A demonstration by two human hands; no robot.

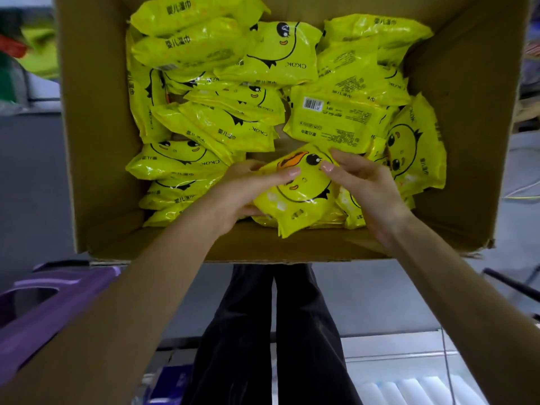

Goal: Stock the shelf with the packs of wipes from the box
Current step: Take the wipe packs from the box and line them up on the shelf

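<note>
Box (96,141) of brown cardboard holds a loose heap of yellow packs (263,54); just inside the box's near wall lies one duck-faced pack (304,197); left hand (245,194) grips its left edge; right hand (365,185) pinches its right edge; purple basket (43,311) sits outside the box's near left corner.

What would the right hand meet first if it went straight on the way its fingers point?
The duck-face pack itself: the right hand pinches it now. Sliding on across its face, its thumb would probably reach the thumb of the left hand next, though depth is unclear.
</note>
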